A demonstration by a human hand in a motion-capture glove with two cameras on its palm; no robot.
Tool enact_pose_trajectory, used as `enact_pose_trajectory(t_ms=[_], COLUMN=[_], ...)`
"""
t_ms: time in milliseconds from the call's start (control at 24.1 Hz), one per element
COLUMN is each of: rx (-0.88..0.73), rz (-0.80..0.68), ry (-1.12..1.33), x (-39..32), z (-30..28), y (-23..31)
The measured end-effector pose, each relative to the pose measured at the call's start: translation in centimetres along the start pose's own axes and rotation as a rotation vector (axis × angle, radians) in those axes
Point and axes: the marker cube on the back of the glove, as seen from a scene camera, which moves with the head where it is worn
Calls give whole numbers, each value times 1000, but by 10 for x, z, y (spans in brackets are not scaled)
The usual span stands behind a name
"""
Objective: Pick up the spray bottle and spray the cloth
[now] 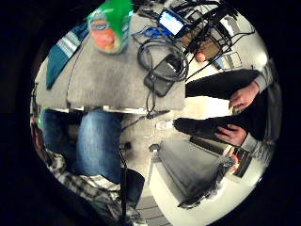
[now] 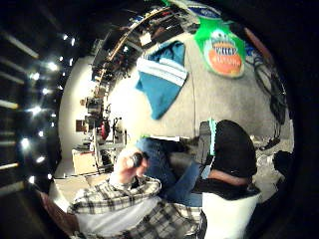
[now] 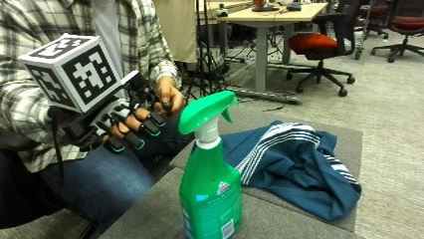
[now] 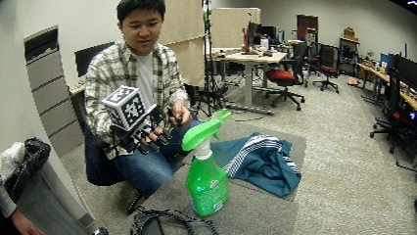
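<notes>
The green spray bottle (image 3: 211,189) stood upright on the gray table (image 3: 285,214), just beside the blue cloth (image 3: 291,164). The gloved right hand (image 3: 126,127) hung apart from it above the lap, fingers loosely curled, holding nothing. The bottle looked hard, smooth and maybe slippery, so the thin neck under the trigger seemed best to grab. Its bottom was cut off.

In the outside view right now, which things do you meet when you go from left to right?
Gloved right hand → spray bottle → cloth → red office chair in the background.
</notes>
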Motion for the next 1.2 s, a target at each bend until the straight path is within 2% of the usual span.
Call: enact_pose_trajectory(t_ms=[166,373,952,1201], rx=[102,154,162,258], rz=[78,89,21,-8], ry=[-89,-121,-401,-548], x=[21,33,32,31], z=[-9,-10,14,30], y=[-47,-83,-141,-149])
